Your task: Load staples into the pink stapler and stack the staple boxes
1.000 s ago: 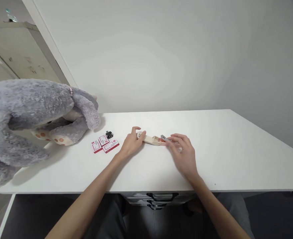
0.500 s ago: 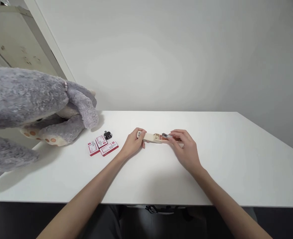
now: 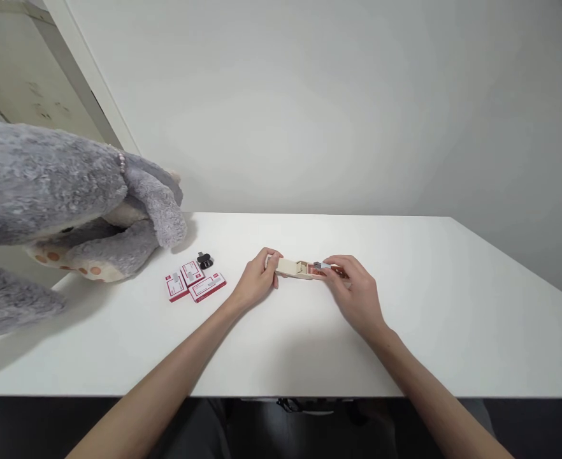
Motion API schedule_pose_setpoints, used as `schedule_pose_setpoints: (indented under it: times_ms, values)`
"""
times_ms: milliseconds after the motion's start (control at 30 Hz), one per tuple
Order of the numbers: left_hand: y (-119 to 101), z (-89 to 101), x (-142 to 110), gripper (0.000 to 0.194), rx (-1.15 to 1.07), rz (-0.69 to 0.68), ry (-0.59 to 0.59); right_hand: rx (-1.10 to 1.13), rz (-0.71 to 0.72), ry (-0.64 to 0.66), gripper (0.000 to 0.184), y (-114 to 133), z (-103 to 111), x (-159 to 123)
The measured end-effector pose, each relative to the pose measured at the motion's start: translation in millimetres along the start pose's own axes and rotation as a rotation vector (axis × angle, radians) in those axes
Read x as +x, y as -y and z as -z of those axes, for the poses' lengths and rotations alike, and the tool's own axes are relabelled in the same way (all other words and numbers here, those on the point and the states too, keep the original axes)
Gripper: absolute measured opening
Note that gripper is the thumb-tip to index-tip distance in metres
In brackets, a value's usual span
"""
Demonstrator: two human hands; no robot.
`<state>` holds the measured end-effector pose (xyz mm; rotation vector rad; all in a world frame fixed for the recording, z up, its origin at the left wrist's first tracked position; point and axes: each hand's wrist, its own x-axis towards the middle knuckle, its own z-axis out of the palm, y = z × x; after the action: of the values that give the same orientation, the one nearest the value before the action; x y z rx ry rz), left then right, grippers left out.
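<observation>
A beige stapler [image 3: 288, 267] lies opened out lengthwise on the white table [image 3: 281, 338], its reddish-orange inner channel facing up on the right half. My left hand [image 3: 259, 275] is closed around the stapler's left end, thumb on top. My right hand [image 3: 355, 287] is over the right half, thumb and fingers pinching a small grey metallic strip of staples [image 3: 320, 265]. The strip sits low at the channel; whether it rests fully inside cannot be made out. My right fingers cover the stapler's far right end.
To the left lie several small white-and-red boxes [image 3: 208, 287], and just behind them a small black staple remover [image 3: 205, 261]. A large grey plush toy [image 3: 132, 242] takes up the table's left side. A pale wall [image 3: 309, 127] rises behind the table.
The staple strip has come down from a tilted position to lie flatter at the channel. My right hand has moved with it slightly; my left hand keeps its hold on the stapler.
</observation>
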<state>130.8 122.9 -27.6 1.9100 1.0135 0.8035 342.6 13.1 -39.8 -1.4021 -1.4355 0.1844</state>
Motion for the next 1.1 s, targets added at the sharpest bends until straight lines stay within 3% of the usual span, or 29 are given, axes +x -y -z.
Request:
schedule_pose_setpoints:
  times_ms: [233,1100]
  values:
    - [-0.9,0.2,-0.8,0.042,0.009,-0.013,0.003,-0.007,0.002,0.047,0.021,0.3,-0.5,-0.5]
    - [0.0,-0.5,-0.1,0.038,0.007,0.0,0.003,-0.033,0.031,0.033,0.021,-4.2,0.0,-2.6]
